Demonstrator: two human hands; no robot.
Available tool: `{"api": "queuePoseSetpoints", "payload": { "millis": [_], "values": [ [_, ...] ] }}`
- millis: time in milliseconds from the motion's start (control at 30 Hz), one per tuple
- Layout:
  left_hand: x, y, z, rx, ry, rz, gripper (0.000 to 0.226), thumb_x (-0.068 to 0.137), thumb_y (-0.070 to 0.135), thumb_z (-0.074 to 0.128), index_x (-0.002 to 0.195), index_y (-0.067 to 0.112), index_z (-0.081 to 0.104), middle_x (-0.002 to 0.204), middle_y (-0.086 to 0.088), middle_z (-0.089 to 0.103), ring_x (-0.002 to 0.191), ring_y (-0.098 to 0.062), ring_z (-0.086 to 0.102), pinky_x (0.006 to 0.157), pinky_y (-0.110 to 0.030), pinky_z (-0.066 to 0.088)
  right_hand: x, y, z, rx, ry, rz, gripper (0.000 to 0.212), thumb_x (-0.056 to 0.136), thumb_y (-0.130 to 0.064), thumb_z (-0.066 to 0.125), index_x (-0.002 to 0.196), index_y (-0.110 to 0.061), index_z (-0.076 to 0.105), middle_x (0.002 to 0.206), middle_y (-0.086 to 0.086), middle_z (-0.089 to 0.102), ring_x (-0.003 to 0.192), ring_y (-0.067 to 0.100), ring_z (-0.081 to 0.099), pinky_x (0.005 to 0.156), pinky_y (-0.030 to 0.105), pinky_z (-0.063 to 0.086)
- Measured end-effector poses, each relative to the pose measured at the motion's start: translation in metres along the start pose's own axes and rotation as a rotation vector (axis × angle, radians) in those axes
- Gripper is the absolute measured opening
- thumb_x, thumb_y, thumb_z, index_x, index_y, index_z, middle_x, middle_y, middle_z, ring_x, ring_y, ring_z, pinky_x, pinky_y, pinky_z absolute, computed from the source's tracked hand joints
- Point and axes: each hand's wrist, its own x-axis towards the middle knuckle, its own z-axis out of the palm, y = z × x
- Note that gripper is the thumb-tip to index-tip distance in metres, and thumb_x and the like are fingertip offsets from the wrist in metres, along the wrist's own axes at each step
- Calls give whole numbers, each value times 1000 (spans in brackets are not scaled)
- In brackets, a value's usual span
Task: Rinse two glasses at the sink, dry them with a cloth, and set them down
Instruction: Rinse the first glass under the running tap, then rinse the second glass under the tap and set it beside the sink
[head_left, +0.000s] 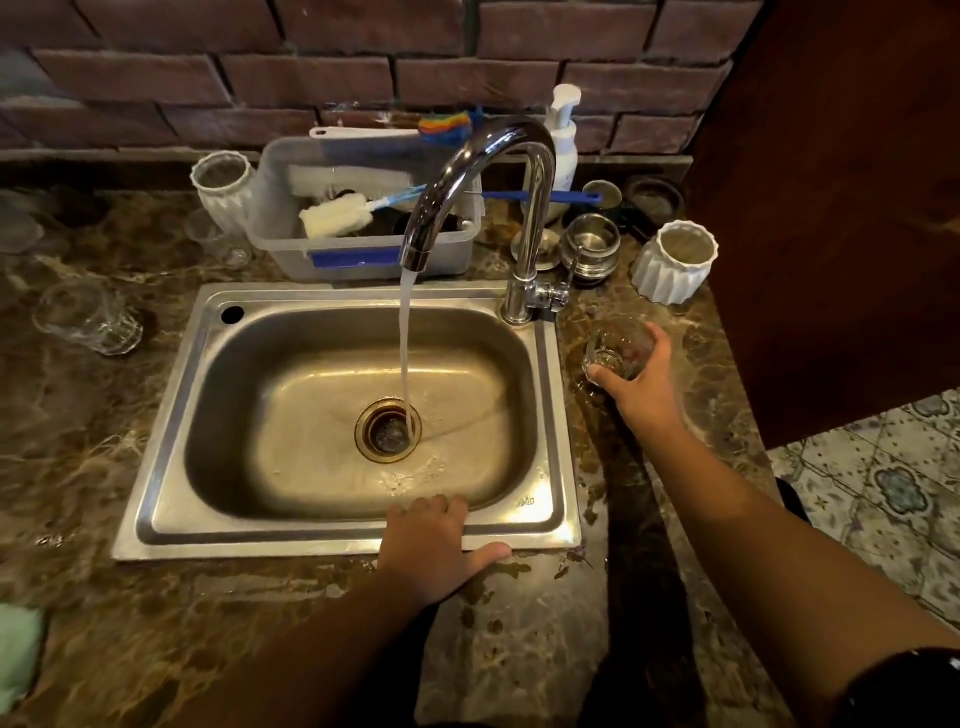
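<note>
Clear glass (618, 343) on the marble counter (156, 597) at 3 o'clock from the sink (343, 535), just beside the sink's right rim, upright or slightly tilted; cannot tell whether base rests on the counter. Gripped by right hand (641, 382): thumb along the near lower side, fingers curled round the far side, wrapped on the glass. Left hand (434, 545) laid flat on the sink's front rim at 6 o'clock, fingers pressed together and hooked over the inner edge, thumb spread out to the right along the rim; nothing held. Second clear glass (88, 319) lying on its side on the counter at 9 o'clock from the sink, well apart from both hands. Smaller clear glass (218, 241) at 10 o'clock, near a white ribbed vase (223, 189). Faucet (483, 171) at 1 o'clock on the rim, spout arched over the basin, running; water stream (406, 343) falling onto the drain (388, 430) near basin centre. Grey plastic tub (363, 249) at 12 o'clock behind the sink, holding a white sponge brush (335, 217) and other brushes. White pump bottle (563, 135) behind the faucet. Steel cups (592, 244) at 1 to 2 o'clock, second white ribbed vase (675, 260) just beyond them. Green cloth (18, 654) at 8 o'clock, at the frame's left edge. Brick wall (311, 78) behind.
</note>
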Motion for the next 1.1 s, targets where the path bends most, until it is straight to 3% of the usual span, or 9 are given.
{"api": "queuePoseSetpoints", "payload": {
  "millis": [167,367,533,667,767,867,967,1100],
  "values": [
    [-4,-8,-17,-95,-167,35,86,83,88,25,136,26,49,134,-5,60,123,-27,54,103,-47,37,-39,-4,12,52,91,87,104,79,-19,85,158,-18,16,156,11,43,143,27,41,118,45,34],
    [-36,-60,-20,-51,-76,-30,66,94,75,26,130,27,53,129,-3,63,123,-26,55,113,-57,28,-118,-12,59,-112,112,101,90,85,-27,80,154,-7,26,155,20,35,139,38,42,116,50,37],
    [-76,-143,-17,-43,77,-99,72,90,75,11,131,31,52,134,2,58,133,-22,47,118,-58,16,-166,-30,120,-212,-66,-6,71,88,-24,76,147,-8,41,144,18,49,128,34,53,107,47,46],
    [-103,-210,-14,-52,165,-197,72,94,75,22,146,31,47,160,-3,39,154,-27,23,120,-66,6,-192,-53,185,-232,-298,-89,49,89,-21,75,132,-13,54,120,9,65,115,26,61,99,43,51],
    [-114,-251,-9,-78,242,-213,81,89,84,24,153,36,42,169,-3,23,158,-27,12,118,-70,1,-205,-83,242,-220,-466,-133,40,87,-28,76,121,-23,57,116,1,65,105,14,62,84,23,50],
    [-113,-266,-3,-137,288,-224,92,82,93,24,156,41,33,172,3,12,158,-16,1,115,-71,-7,-205,-116,304,-248,-571,-261,54,85,-36,77,131,-23,52,126,-3,59,110,9,56,84,19,45],
    [-111,-268,5,-163,345,-219,92,82,93,31,155,38,37,171,3,15,158,-14,4,116,-67,-10,-197,-142,357,-320,-635,-382,68,85,-39,76,142,-20,45,140,2,52,124,16,53,98,30,47],
    [-108,-269,8,-185,370,-203,92,81,93,31,151,34,46,169,0,25,157,-18,15,117,-61,-19,-174,-170,412,-322,-643,-389,85,83,-37,80,150,-14,34,151,11,42,137,24,45,110,32,39]
  ]
}}
